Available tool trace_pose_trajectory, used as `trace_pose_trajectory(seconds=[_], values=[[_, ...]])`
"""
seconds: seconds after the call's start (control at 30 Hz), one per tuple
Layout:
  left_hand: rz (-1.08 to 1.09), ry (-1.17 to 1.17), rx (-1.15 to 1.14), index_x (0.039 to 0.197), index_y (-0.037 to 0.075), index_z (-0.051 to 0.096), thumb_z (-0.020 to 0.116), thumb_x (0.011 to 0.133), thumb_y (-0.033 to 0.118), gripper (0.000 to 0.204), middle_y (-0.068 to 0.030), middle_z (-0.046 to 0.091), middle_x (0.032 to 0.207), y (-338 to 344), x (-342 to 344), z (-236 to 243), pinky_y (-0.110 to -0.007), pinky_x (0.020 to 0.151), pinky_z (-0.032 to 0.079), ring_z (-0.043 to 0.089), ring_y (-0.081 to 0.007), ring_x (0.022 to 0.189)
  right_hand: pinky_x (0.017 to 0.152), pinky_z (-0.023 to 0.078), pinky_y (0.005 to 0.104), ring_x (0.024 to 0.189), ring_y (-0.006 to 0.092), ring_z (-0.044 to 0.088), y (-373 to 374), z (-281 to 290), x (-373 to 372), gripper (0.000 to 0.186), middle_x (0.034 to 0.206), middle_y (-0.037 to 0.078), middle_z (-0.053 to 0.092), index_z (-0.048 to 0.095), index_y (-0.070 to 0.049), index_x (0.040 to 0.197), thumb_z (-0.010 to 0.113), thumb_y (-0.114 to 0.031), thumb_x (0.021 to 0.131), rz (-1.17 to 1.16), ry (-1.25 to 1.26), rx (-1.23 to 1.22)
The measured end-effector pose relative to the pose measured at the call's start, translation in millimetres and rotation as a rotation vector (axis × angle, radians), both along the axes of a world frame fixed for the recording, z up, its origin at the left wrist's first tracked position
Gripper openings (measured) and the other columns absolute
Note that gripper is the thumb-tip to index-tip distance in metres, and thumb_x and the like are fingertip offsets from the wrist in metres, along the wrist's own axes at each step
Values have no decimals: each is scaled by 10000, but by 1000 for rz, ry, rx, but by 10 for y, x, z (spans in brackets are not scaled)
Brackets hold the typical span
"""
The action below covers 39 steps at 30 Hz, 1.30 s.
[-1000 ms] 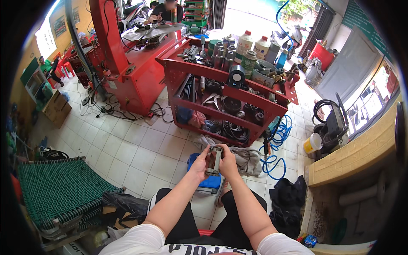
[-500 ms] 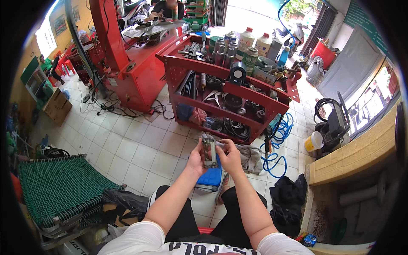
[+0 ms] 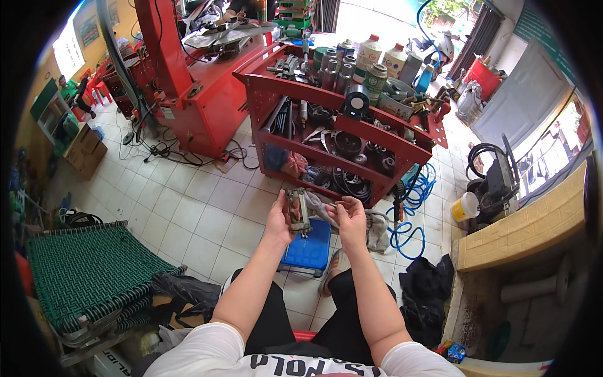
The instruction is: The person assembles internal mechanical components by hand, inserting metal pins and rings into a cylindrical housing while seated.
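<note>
My left hand (image 3: 279,220) grips a rectangular metal frame (image 3: 306,217) with an open middle; fingertips show through the opening. A short stud or bolt-like end sticks out at the frame's lower edge. My right hand (image 3: 351,220) is a little to the right, apart from the frame. Its thumb and fingers are pinched together, and a small thin piece seems to poke out toward the frame, too small to name. Below both hands stands a low blue stool (image 3: 308,251). A grey cloth (image 3: 378,231) lies behind my right hand.
Ahead stands a red tool cart (image 3: 276,88) loaded with cans, bottles and tools. A blue hose (image 3: 411,213) coils on the tiles at its right. Left is a green woven folding bed (image 3: 88,270); right, a black cloth (image 3: 427,289) and a tan ledge (image 3: 527,226).
My right hand has come off the metal frame and moved right. My left hand, still holding the frame, has shifted slightly left and up, tilting it.
</note>
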<state>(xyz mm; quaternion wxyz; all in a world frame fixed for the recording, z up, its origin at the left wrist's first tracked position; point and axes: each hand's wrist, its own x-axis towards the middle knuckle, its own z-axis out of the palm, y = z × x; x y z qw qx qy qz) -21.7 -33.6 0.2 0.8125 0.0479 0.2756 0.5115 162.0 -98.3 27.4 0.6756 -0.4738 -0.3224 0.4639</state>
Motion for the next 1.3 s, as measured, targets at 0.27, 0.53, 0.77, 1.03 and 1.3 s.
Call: trace_pose_trajectory(seconds=[0.27, 0.53, 0.77, 1.03, 1.3], values=[[6, 47, -33, 1020, 179, 663, 682, 1004, 425, 247, 25, 714, 839, 20, 6, -24, -241, 570, 548, 646, -83, 653, 790, 623, 279, 966, 239, 746, 10, 25, 22, 162, 1021, 108, 667, 546, 5, 1144, 625, -85, 1034, -40, 106, -42], [-40, 50, -25, 992, 200, 697, 704, 982, 458, 258, 39, 696, 841, -19, 42, 14, -214, 577, 543, 623, -70, 654, 635, 588, 250, 769, 143, 717, 25, -235, 272, 192, 909, 46, 699, 628, -105, 1037, 707, -277, 1010, -16, 516, -219], [-37, 51, -26, 1000, 192, 693, 706, 979, 463, 272, 39, 691, 845, 7, 33, -45, -221, 578, 543, 611, -72, 650, 640, 578, 254, 783, 134, 703, 18, -60, 143, 153, 946, 55, 715, 637, -103, 1083, 699, -225, 1015, -14, 517, -162], [-86, 116, 38, 999, 181, 641, 674, 1012, 415, 237, 40, 688, 857, 150, -39, -63, -262, 576, 502, 621, -84, 714, 674, 565, 282, 791, 149, 696, -5, 42, 69, 187, 930, 62, 709, 674, -20, 1118, 707, -160, 998, 144, 112, -162], [-70, 281, -24, 972, 187, 619, 690, 1006, 396, 224, 34, 694, 910, 35, 36, -45, -237, 605, 480, 645, -98, 775, 635, 536, 275, 737, 125, 682, -63, -78, 3, 195, 862, 60, 707, 673, 21, 1079, 736, -122, 963, 55, -126, -102]])
